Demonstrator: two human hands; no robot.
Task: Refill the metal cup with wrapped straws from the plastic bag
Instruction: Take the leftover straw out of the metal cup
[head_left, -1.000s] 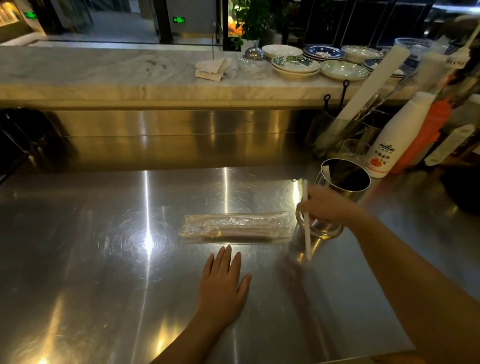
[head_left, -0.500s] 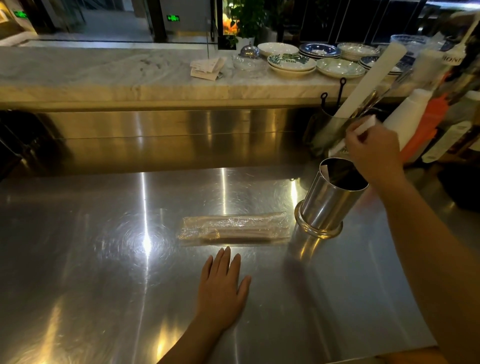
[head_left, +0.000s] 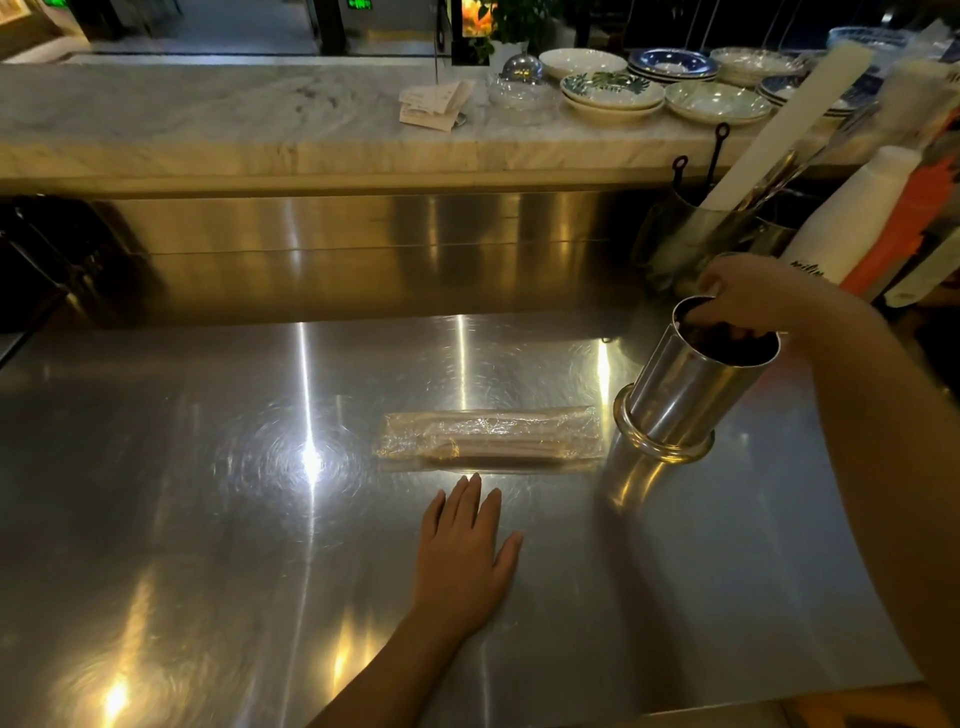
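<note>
The metal cup (head_left: 691, 387) stands tilted in view at the right of the steel counter (head_left: 208, 493). My right hand (head_left: 748, 299) is at the cup's mouth with its fingers curled down inside the rim. Only a pale sliver of the wrapped straw (head_left: 718, 289) shows by the thumb. The clear plastic bag (head_left: 488, 439) of wrapped straws lies flat just left of the cup's base. My left hand (head_left: 462, 545) rests palm down on the counter in front of the bag, fingers spread, touching nothing else.
Behind the cup stand a holder with a long white roll (head_left: 779, 124) and utensils, a white bottle (head_left: 852, 218) and an orange one (head_left: 904, 223). Stacked plates (head_left: 613, 93) and paper slips (head_left: 434, 106) sit on the marble ledge.
My right hand carried a wrapped straw up from beside the cup's base and then lowered it to the cup's mouth. My left hand and the bag stayed put.
</note>
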